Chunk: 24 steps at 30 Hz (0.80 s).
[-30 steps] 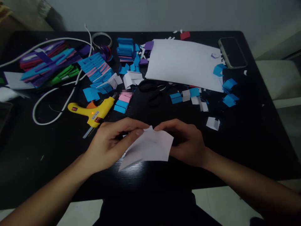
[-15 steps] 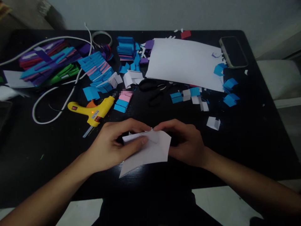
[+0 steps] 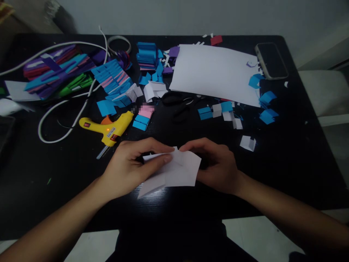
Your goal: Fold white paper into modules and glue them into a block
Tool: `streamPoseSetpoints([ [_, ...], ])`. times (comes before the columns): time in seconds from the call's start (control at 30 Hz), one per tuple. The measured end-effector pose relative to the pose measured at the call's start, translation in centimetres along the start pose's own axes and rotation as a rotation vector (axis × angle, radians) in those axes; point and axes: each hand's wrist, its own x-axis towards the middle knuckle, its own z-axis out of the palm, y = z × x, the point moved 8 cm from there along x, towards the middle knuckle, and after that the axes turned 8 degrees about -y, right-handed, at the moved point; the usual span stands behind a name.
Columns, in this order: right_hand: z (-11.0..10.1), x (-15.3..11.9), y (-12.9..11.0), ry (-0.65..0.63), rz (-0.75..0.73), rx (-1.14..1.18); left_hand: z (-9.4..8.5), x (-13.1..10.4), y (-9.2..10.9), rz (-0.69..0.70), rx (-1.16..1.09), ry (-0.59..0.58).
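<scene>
A folded sheet of white paper (image 3: 181,174) is held just above the near part of the dark table. My left hand (image 3: 133,167) pinches its upper left side, thumb on the front and fingers at the top edge. At the upper right, my right hand (image 3: 215,163) grips the paper, index fingertip on the top edge and the other fingers partly hidden behind it. A flap hangs down at the paper's lower left. Left of my left hand lies a yellow glue gun (image 3: 107,129) with an orange light lit.
Behind my hands lie black-handled scissors (image 3: 181,105), a large white sheet (image 3: 215,71) and folded blue paper pieces (image 3: 113,80). A phone (image 3: 271,60) rests at the back right. A white cable (image 3: 39,127) loops across the left side of the table (image 3: 294,163).
The white paper has shifted slightly right, and its lower left flap is raised and more folded. Both hands keep their hold, nearly in the same place.
</scene>
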Motion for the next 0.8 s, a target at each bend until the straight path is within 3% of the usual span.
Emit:
streamPoseSetpoints([
  [0.47,0.01,0.06,0.10,-0.021,0.013,-0.011,0.09,0.17,0.84,0.067,0.055,-0.068],
  [0.8,-0.02,0.28,-0.35,-0.039,-0.020,-0.045,0.28,0.35,-0.09,-0.038,-0.026,-0.069],
])
